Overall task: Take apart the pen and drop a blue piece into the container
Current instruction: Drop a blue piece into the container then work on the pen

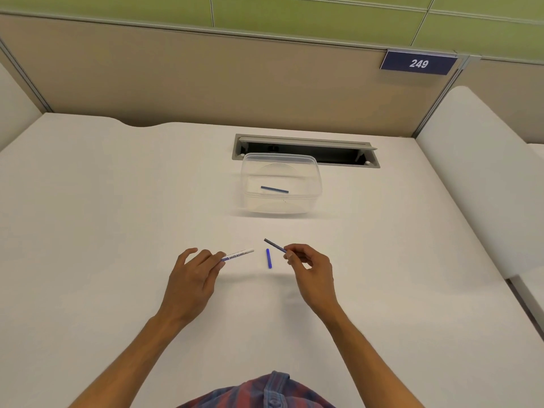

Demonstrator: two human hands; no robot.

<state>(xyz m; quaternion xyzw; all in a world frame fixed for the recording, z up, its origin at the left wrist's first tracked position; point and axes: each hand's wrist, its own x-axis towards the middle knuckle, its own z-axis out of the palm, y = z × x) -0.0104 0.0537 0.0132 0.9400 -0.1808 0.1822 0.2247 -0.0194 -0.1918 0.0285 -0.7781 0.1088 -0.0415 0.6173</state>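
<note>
Head view, the only one: the pen is already apart on the white desk [117, 231]. Taking the clear container [281, 184] as the landmark, everything in hand sits on its near side, toward the person. The left hand [194, 275] pinches the white pen barrel [238, 255] between thumb and fingertips, its open end pointing toward the other hand. The right hand [309, 266] pinches a thin dark blue rod [275, 245], likely the ink core, at its near end, with the free end angled up toward the container. A short bright blue piece [268, 258] lies loose on the desk between the two hands, near the container's front side but well apart from it. Inside the container another blue stick [274, 189] already rests on the bottom. Behind the container is a grey cable slot [306, 150] set into the desk.

My reading is that the step in hand is carrying the rod to the container. To do it well, the right hand should keep its light pinch, travel forward until the rod is fully over the open rim, and only then let go, low enough that the rod does not bounce out. The left hand can simply hold the barrel steady, clear of the loose piece so it is not knocked away.
</note>
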